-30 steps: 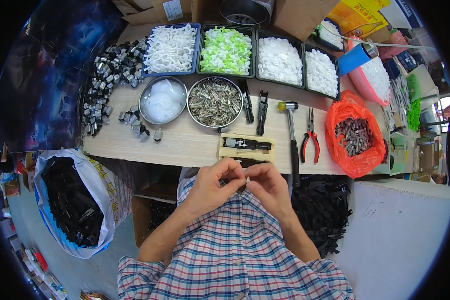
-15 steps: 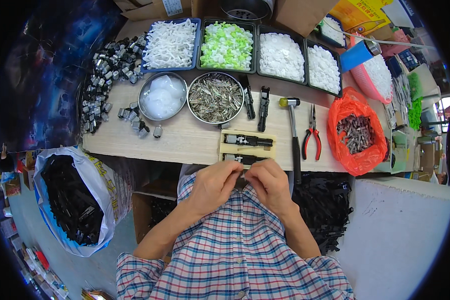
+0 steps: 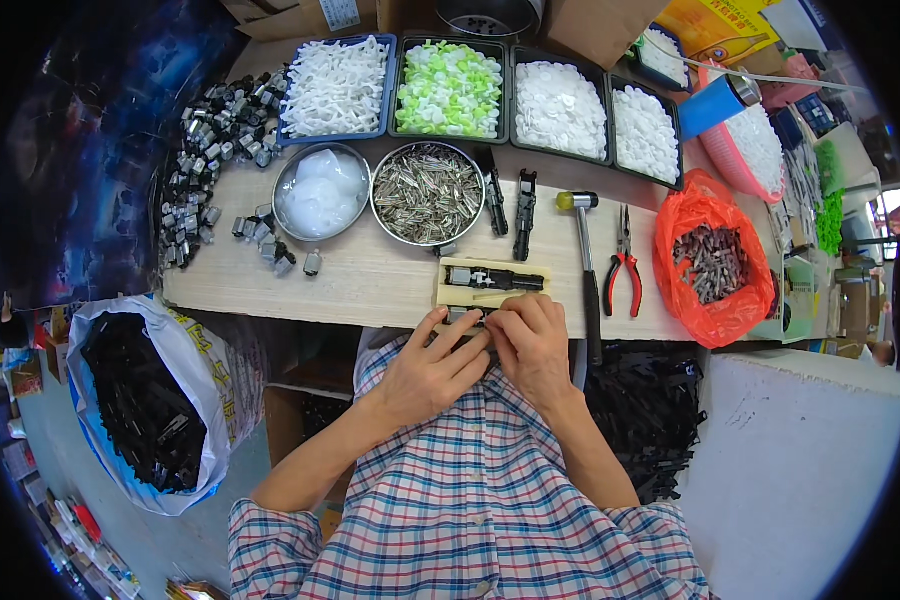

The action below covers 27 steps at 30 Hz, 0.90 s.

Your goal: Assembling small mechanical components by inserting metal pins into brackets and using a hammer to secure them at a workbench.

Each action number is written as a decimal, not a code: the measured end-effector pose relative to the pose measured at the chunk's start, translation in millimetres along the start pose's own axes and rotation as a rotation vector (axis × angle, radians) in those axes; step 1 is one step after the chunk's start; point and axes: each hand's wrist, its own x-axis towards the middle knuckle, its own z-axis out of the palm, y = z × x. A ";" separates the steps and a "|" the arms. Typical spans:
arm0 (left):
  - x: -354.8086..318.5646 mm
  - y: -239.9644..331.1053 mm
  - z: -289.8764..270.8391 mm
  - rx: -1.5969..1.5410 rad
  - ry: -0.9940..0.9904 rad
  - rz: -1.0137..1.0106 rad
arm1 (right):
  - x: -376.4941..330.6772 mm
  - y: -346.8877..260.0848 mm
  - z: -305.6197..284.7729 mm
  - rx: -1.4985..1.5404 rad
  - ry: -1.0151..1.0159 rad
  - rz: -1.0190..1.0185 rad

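My wooden counter [image 3: 370,285] runs across in front of me, its far edge lined with four trays: white clips [image 3: 335,87], green-and-white caps [image 3: 450,88] and two of white discs [image 3: 560,105]. On the floor by the counter's left end stands a white sack of black parts [image 3: 140,400], and a heap of black parts [image 3: 650,400] lies below its right end. An orange bag of dark metal pieces [image 3: 715,262] sits at the right end, two steel bowls [image 3: 425,192] mid-counter, then a hammer [image 3: 585,255], red-handled pliers [image 3: 623,262] and a small wooden jig [image 3: 490,283] at the near edge. My left hand [image 3: 435,365] and right hand [image 3: 530,340] meet just below that jig, over the near edge, fingertips pinched together on a small dark piece [image 3: 487,325] I can barely make out; both grips are narrow and closed on it. Since a second ago my hands have risen slightly from my shirt toward the jig.
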 end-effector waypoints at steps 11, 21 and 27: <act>-1.4 8.2 7.7 0.077 -0.036 -0.048 | 7.5 -4.8 -18.2 -0.028 -0.143 -0.015; -1.8 0.1 4.9 0.052 0.006 0.072 | 18.2 5.3 -28.8 -0.148 -0.261 -0.168; 60.9 -36.4 -5.0 -0.106 0.276 -0.203 | 68.4 116.4 -67.4 -0.152 0.326 0.140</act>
